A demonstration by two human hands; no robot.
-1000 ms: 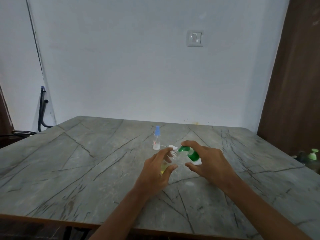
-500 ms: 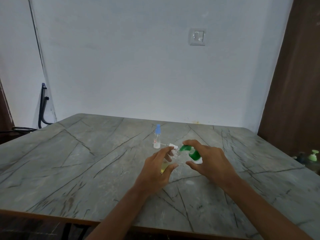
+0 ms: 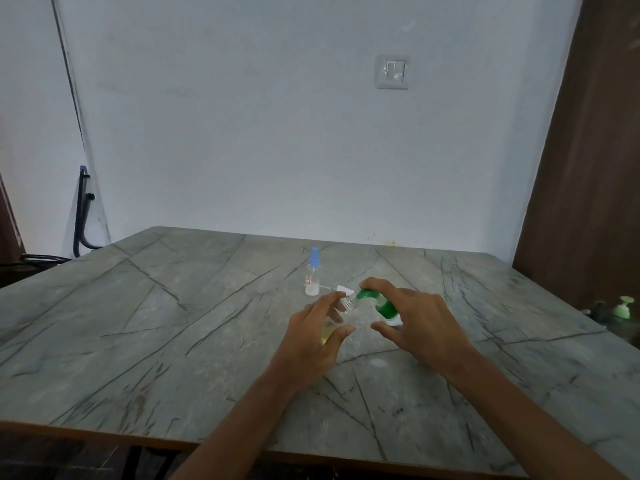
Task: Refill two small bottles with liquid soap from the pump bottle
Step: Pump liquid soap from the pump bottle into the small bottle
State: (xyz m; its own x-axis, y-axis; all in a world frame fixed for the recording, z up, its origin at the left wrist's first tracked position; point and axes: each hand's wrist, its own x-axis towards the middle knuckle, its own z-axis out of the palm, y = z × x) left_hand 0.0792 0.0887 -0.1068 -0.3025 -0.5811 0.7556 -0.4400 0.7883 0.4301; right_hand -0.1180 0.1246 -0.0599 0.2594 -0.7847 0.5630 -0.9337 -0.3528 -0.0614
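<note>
Curling round a small clear bottle (image 3: 349, 304), the left hand (image 3: 311, 344) held it upright near the middle of the table (image 3: 173, 323), thumb on the near side and fingers on the far side. The bottle's threaded neck stood uncapped, and a little yellowish liquid showed low inside it, between thumb and palm. Just to the right, the right hand (image 3: 420, 323) gripped the one pump bottle (image 3: 384, 307), green with a white base. The forefinger was arched over the pump head and the thumb was tucked under on the near side. The green spout reached left and met the open neck of the small bottle.

Two small bottles could be counted. The second small bottle (image 3: 312, 273) stood upright just beyond the hands, clear, wearing a pale blue cap and a small label. Whether it held anything could not be told. One white spray top (image 3: 341, 289) with a thin tube lay on the table between that bottle and the hands.

The table was grey with dark veins. Off its far right edge stood one light green dispenser (image 3: 623, 306), and one light switch (image 3: 392, 71) sat on the white wall.
</note>
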